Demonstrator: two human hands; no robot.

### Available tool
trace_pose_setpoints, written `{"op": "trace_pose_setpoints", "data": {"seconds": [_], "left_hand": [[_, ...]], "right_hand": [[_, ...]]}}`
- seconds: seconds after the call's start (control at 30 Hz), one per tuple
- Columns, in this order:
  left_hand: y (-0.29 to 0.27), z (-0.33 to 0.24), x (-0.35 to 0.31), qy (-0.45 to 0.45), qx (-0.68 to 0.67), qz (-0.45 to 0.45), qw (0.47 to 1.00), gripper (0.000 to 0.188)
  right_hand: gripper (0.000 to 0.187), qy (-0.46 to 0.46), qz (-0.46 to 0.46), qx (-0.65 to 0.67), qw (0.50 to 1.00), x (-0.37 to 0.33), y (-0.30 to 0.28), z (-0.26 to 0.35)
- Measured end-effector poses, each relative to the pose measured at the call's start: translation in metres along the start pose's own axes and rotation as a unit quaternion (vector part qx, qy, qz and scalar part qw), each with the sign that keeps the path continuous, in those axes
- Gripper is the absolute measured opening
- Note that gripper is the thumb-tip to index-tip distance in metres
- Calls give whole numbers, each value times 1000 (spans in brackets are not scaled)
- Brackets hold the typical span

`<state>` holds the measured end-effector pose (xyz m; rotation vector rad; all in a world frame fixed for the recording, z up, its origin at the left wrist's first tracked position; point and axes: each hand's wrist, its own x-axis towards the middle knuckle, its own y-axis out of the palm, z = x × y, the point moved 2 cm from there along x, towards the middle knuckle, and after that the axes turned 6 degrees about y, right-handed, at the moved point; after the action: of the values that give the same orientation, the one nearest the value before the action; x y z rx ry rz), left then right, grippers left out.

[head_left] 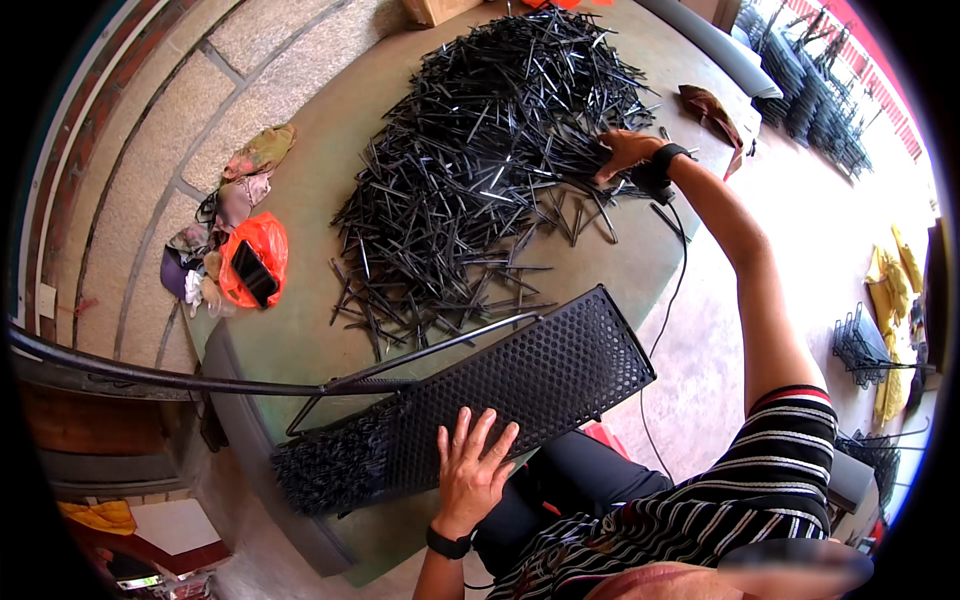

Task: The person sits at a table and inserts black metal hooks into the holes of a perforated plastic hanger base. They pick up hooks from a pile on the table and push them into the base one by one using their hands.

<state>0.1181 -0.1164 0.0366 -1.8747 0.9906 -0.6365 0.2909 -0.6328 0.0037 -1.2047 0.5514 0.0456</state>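
Note:
A long black tray (pixel 560 370) with rows of round holes lies slantwise across the table's near edge. At its left end, many thin black sticks (pixel 330 465) stand packed close together in the holes. My left hand (pixel 475 465) rests on the tray's near edge, fingers spread over the holes beside the packed part. A large heap of loose black sticks (pixel 480 170), slim and shiny, covers the middle of the table. At the heap's right edge my right hand (pixel 630 155) reaches among the sticks, thumb and fingers apart; its fingertips are partly hidden. Both wrists wear black bands.
A curved black bar (pixel 180 375) enters from the left to the tray's frame. On the greenish table (pixel 300 290) lie an orange bag (pixel 270 235) with a phone (pixel 254 272), crumpled cloths (pixel 245 185) and a brown cloth (pixel 712 112). A cable (pixel 662 330) hangs from my right wrist. Black racks (pixel 810 90) stand far right.

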Motion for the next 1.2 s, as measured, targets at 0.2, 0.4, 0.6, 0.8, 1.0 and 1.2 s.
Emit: {"op": "trace_pose_setpoints", "data": {"seconds": [0.2, 0.4, 0.6, 0.8, 1.0, 1.2], "left_hand": [[-12, -2, 2, 7, -36, 11, 999, 62], [-71, -45, 18, 36, -121, -175, 976, 38], [-117, -64, 21, 67, -282, -280, 915, 30], [-113, -59, 44, -13, -444, -280, 851, 22], [-110, -54, 54, -46, -464, -262, 845, 20], [-109, -45, 58, -66, -474, -255, 840, 18]], "right_hand": [[145, 69, -69, -158, 983, -21, 45, 32], [111, 69, -187, -7, 980, 21, 39, -12], [51, 79, -138, -10, 987, 26, 32, 8], [49, 72, -231, -50, 969, 34, 44, 12], [56, 36, -226, -80, 970, 49, 44, 11], [24, 21, -215, -124, 968, 38, 26, 27]]}}
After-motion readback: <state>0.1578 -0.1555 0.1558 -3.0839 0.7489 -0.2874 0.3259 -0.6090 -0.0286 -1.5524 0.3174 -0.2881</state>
